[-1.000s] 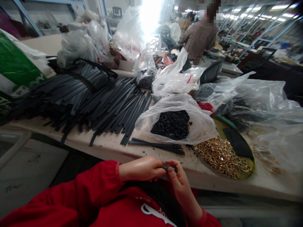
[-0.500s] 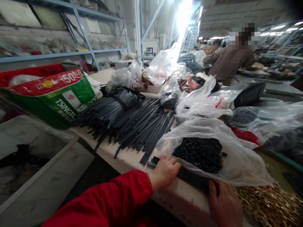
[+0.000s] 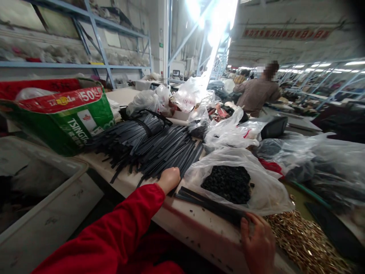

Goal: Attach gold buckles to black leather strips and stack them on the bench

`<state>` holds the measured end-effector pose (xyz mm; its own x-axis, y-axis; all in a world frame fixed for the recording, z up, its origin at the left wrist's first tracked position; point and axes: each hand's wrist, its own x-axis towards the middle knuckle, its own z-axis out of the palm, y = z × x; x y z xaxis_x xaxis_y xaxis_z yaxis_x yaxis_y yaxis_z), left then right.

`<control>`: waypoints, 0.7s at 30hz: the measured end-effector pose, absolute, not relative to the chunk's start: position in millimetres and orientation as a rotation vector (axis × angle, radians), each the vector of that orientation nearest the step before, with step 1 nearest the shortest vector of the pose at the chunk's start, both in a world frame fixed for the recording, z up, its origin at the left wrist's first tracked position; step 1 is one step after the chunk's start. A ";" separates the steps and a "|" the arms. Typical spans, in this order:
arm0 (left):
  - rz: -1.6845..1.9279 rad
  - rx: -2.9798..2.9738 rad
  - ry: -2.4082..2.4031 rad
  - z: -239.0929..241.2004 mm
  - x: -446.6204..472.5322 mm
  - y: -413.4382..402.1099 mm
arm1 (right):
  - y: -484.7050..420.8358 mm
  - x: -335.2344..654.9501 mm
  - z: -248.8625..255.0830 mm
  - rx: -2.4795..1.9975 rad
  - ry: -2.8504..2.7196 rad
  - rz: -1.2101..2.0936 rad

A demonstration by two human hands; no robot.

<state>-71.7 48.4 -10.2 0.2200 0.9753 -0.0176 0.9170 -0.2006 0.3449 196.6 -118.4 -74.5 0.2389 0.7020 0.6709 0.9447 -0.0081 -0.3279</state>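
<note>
Strips [image 3: 173,146], black, flat and loose, lie in a fanned pile at the centre of our view, on the pale table [image 3: 199,219]. At nine o'clock from them, a thicker bunch [image 3: 122,135] of similar strips sits under a dark band.

At six o'clock we have our left hand [image 3: 169,179], its fingers curled under in a fist over the near ends of the loose pile; they are hidden, so we cannot tell whether it grips one. Our right hand [image 3: 258,239], between four and five o'clock, has its thumb and bent fingers at the near end of a narrow bundle [image 3: 209,205] that runs towards its ten o'clock. Whether it pinches that bundle or only touches it, we cannot tell.

Just beside the bundle, at four o'clock, we see an open clear bag [image 3: 269,198] with small black pieces [image 3: 226,184] heaped inside. Further out in that same direction, near our right hand, gold-coloured pieces [image 3: 308,239] fill part of a yellowish tray [image 3: 299,192].

A green and red sack [image 3: 64,125] stands at nine o'clock, above a whitish bin [image 3: 57,201] at eight. Farther back, at two o'clock, a person [image 3: 255,95] in a brownish top faces away from us.
</note>
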 end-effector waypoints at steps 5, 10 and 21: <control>0.449 2.181 1.475 3.5 -73.4 -5.4 | -127.4 151.4 -46.6 -1.690 -1.511 0.230; 0.321 2.025 0.863 0.2 -71.6 -73.3 | -106.9 115.1 -26.3 -1.470 -1.207 1.167; 0.540 1.153 0.879 0.0 -6.2 -9.7 | -93.2 121.4 -22.6 -1.501 -1.574 1.133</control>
<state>-6.2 -9.7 0.0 0.5660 0.7622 -0.3141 0.0646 0.3388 0.9386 121.4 -93.2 -22.6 -0.1077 0.9898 -0.0930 0.4025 -0.0421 -0.9145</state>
